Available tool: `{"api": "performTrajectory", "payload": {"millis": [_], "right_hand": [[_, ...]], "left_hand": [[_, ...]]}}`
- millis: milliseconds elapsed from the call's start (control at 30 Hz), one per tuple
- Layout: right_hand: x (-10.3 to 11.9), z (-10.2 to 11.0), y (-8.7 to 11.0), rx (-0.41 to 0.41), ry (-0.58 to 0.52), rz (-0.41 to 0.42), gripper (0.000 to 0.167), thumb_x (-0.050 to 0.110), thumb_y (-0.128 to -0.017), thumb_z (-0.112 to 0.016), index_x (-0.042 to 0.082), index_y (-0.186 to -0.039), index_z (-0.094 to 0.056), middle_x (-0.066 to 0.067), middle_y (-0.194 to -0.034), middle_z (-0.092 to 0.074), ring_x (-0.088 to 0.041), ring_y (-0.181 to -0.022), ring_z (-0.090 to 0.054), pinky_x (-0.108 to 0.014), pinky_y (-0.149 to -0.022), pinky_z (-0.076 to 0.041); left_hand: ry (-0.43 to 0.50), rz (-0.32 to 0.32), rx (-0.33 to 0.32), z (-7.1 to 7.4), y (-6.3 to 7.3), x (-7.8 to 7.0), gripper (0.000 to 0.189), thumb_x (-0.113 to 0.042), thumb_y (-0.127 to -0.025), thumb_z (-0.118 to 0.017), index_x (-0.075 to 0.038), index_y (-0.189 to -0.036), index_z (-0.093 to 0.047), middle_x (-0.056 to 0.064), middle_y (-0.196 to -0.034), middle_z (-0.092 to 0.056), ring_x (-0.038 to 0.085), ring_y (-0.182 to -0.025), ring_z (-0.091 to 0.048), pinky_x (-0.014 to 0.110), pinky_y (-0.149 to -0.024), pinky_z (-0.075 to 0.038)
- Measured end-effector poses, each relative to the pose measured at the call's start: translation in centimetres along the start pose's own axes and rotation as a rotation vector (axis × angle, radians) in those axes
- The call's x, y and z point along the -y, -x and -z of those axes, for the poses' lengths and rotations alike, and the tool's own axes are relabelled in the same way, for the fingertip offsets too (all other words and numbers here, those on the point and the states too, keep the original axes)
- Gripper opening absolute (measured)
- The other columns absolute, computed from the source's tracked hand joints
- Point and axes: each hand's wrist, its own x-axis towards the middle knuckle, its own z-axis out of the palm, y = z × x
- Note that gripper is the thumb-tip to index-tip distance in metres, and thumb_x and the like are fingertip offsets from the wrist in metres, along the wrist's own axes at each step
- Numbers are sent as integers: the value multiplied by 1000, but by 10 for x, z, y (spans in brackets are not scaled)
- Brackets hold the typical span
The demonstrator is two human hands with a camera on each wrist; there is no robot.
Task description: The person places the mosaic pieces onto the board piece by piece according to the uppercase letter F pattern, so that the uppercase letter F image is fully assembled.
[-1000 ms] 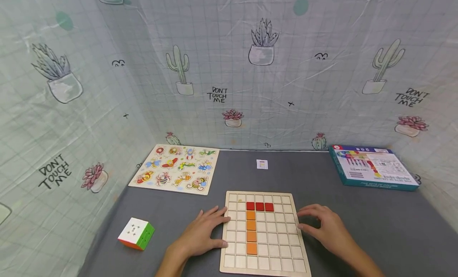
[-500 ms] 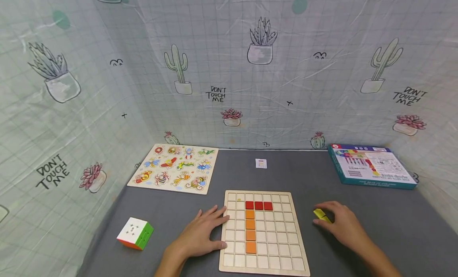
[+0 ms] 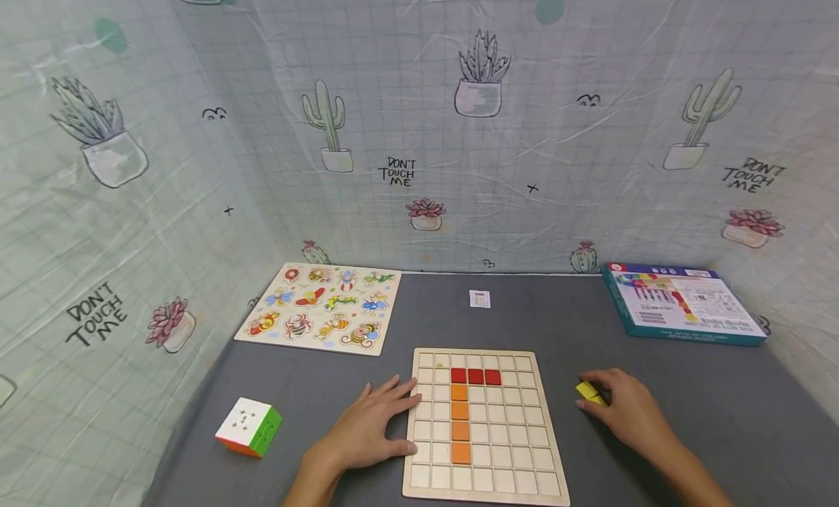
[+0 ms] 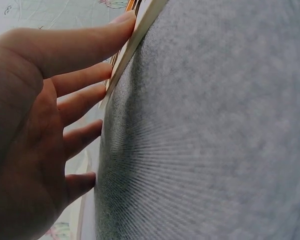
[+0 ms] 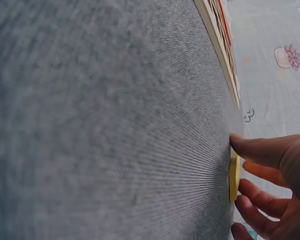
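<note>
The wooden grid board point(image 3: 511, 438) lies flat on the grey table. Three red tiles point(image 3: 475, 376) form a row near its top, with several orange tiles point(image 3: 460, 411) in a column below. My left hand point(image 3: 367, 430) rests at the board's left side, fingers spread; the left wrist view shows the thumb and fingertips at the board's edge point(image 4: 132, 50). Right of the board, my right hand point(image 3: 632, 412) pinches two yellow tiles point(image 3: 588, 390) between thumb and fingers. The right wrist view shows a yellow tile point(image 5: 234, 177) at table level.
A puzzle cube point(image 3: 249, 427) sits at the left. Behind it lies an insect picture puzzle board point(image 3: 321, 309). A small printed card point(image 3: 480, 299) is at the back, and a flat teal-edged box point(image 3: 684, 304) at the back right. Printed curtains point(image 3: 419, 128) surround the table.
My right hand has moved right, away from the board's edge, and the two yellow tiles have come into sight in its fingers. The left hand stays in place.
</note>
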Motion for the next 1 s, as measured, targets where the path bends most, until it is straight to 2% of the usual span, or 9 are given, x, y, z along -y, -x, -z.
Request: {"api": "performTrajectory", "payload": {"millis": [300,567,800,1000], "right_hand": [[2,-3,1,-10,-26,-18,32,20,-84,-82,5,-111,-76,-9,-101,-74,-25,-89,-70,-50,-77,-57],[4,0,0,-19,-27,-36,29,18,-82,-83,6,-108,-77,-8,-98,-76,-22,-86,-70,-47,-75,-57],[15,6,2,-82,-36,-19,25,17,-80,-84,9,-103,-78,-7,-98,-76,-20,-82,-69,-43,-70,-56],[31,11,4,-118,-121,16,22,15,-81,-84,14,-102,-79,-6,-102,-75,-13,-76,-71,-26,-62,-54]], "left_hand": [[10,6,-1,2,-1,-2,73,-42,-81,-83,-20,-146,-58,0,-163,-44,35,-156,-33,75,-120,-21],[-1,11,4,1,-1,-3,74,-43,-80,-84,-21,-146,-59,0,-162,-45,35,-155,-34,75,-119,-22],[4,9,-4,-1,-1,-1,73,-42,-80,-84,-22,-146,-59,0,-162,-45,36,-155,-34,76,-119,-22],[7,8,-10,-2,-1,0,73,-42,-81,-84,-22,-146,-59,0,-163,-44,36,-155,-34,76,-119,-21]]}}
